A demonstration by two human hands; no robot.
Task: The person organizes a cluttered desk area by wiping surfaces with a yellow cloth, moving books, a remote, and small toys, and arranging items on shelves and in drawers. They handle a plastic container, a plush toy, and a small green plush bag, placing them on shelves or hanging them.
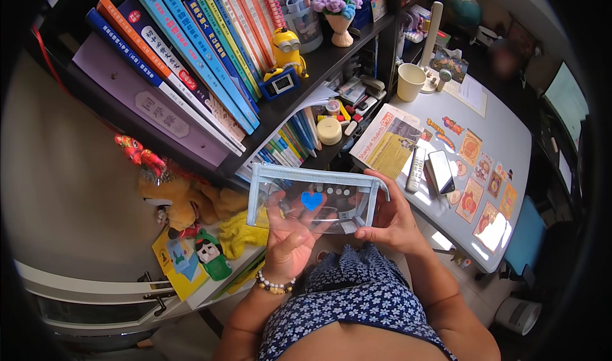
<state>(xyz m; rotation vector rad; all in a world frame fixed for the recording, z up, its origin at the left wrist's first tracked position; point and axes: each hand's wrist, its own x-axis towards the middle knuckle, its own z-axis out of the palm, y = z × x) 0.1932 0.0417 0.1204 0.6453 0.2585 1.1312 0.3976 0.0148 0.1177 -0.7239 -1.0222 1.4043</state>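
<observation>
A clear plastic zip pouch (291,217) with pale blue edging is held up in front of me. On it are a blue heart (311,201) and a row of several pale dots; small white tags show at its lower right. My right hand (394,220) grips the pouch's right end, thumb at the lower corner and fingers behind. My left hand (289,251), a beaded bracelet at its wrist, has its palm up and fingers spread behind the pouch, visible through the plastic. Whether those fingers bear its weight cannot be seen.
Books (191,64), a yellow figurine (288,50) and a blue digital clock (279,84) stand on the dark shelf ahead. Right, a desk (442,217) holds a newspaper (389,136), remote (416,170), phone (441,172) and cup (410,81). Plush toys (177,201) sit left.
</observation>
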